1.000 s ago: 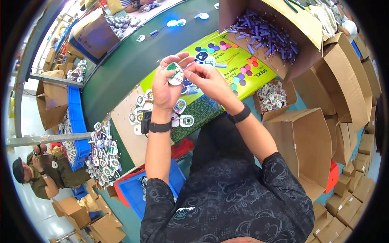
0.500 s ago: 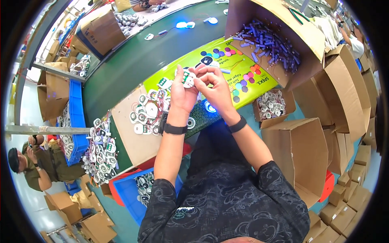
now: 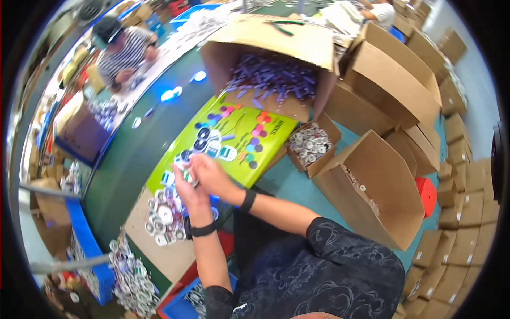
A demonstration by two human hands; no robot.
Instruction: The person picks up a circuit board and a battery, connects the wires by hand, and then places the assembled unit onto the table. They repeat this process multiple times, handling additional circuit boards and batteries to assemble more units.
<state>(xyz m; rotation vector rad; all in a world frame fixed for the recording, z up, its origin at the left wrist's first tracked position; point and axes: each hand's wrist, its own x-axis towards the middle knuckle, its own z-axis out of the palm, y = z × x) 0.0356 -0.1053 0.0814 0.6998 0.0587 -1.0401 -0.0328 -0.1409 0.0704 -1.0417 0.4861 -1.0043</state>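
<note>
My left hand (image 3: 190, 192) is cupped around a small white round module with a green circuit board (image 3: 188, 176), partly hidden by fingers. Curled over its upper side is my right hand (image 3: 211, 174), fingers closed and slightly blurred; what they pinch is hidden. Just beyond the hands, white discs with green boards (image 3: 228, 153) and dark-faced discs (image 3: 201, 143) lie on a yellow-green printed sheet (image 3: 212, 114). To the left, a pile of white round modules with wires (image 3: 165, 214) rests on a cardboard sheet (image 3: 139, 229).
An open carton of purple cylinders with wires (image 3: 276, 80) sits at the far side, green-handled pliers (image 3: 284, 26) on its flap. A small box of white parts (image 3: 311, 143) and a large open carton (image 3: 390, 186) stand right. Lit modules (image 3: 171, 95) lie on the green belt (image 3: 114, 159).
The view has swung, so the bench appears shifted left and lower. My right hand has closed in over the left, covering more of the module. More discs now show on the sheet.
</note>
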